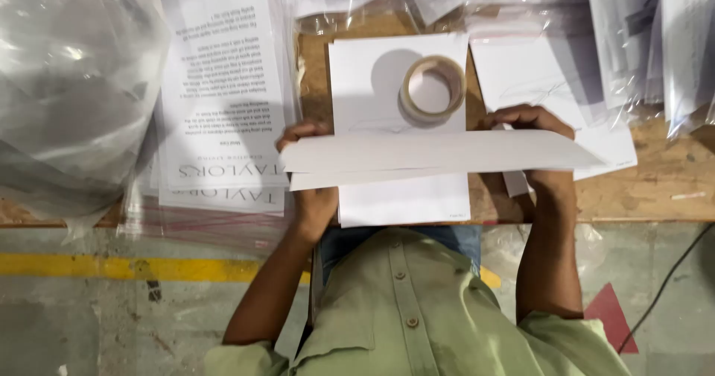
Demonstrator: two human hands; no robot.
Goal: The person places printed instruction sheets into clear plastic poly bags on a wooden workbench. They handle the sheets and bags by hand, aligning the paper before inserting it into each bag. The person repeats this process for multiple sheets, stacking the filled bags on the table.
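Observation:
I hold a thin stack of white paper sheets [439, 156] flat and edge-on above the wooden table [655, 182]. My left hand [309, 197] grips the sheets' left end, thumb on top. My right hand [532, 119] grips the right end, fingers curled over the far edge. Under the held sheets lies a white sheet [372, 78] with a roll of tape [433, 87] resting on it, just beyond my hands.
Printed leaflets in clear sleeves [223, 93] lie at the left, next to a large clear plastic bag [67, 93]. More white sheets [536, 78] and plastic sleeves [648, 40] cover the right and back. A yellow floor line [126, 268] and a black cable [670, 279] run below the table edge.

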